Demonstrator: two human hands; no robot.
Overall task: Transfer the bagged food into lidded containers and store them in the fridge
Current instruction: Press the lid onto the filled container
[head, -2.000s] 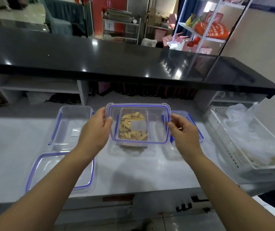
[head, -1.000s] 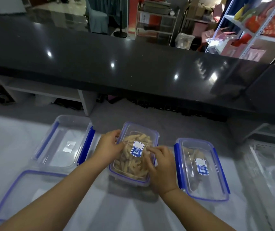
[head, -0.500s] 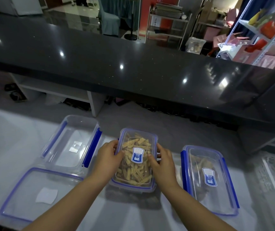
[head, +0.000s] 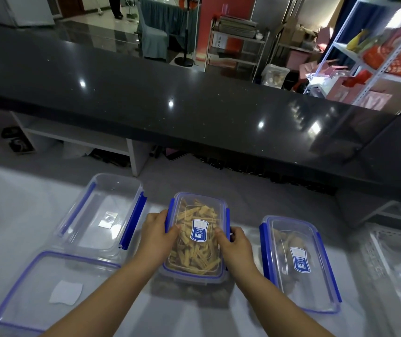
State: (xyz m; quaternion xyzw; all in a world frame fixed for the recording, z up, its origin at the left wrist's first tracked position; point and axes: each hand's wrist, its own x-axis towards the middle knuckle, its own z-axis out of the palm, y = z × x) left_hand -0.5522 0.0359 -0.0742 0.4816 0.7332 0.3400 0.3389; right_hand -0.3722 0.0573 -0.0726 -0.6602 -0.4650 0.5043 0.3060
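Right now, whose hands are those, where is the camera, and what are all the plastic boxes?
There is no machine here, just a person. The camera sits on their head and looks down, so you see their own arms reaching out. There is only this one view. The left hand and right hand grip the two long sides of the middle box, thumbs on its see-through lid. Inside are pale yellow food strips. To its right stands another lidded box with darker food. To the left stands an empty open box, and nearer the person lies a loose lid. All rest on a white counter. A white basket at the far right is too blurry to describe.
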